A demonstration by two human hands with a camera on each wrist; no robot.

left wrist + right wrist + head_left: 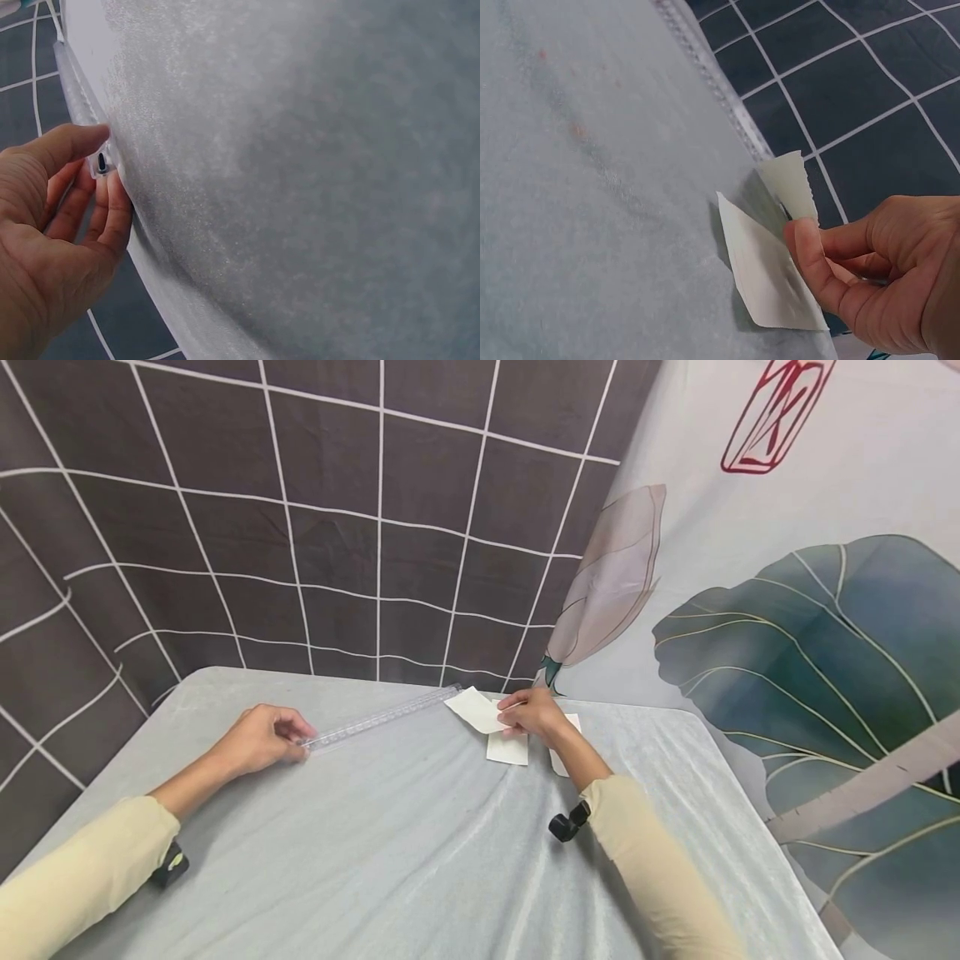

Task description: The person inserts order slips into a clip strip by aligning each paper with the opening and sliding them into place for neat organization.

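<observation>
A clear plastic ruler (382, 719) lies slantwise across the far part of the cloth-covered table. My left hand (262, 739) pinches its near left end between thumb and fingers; the left wrist view shows a small hole in that end of the ruler (102, 162). At the ruler's other end, my right hand (534, 714) pinches a cream paper slip (476, 710), which is raised and tilted. Below it, a second paper slip (507, 749) lies on the cloth, seen as a slightly curled sheet (769, 281) in the right wrist view.
Partly behind the right wrist lies another white paper piece (558, 762). Pale grey cloth (390, 843) with soft folds covers the table. A dark checked curtain (330, 560) hangs along the back edge, beside a leaf-patterned curtain (705, 510) at the right.
</observation>
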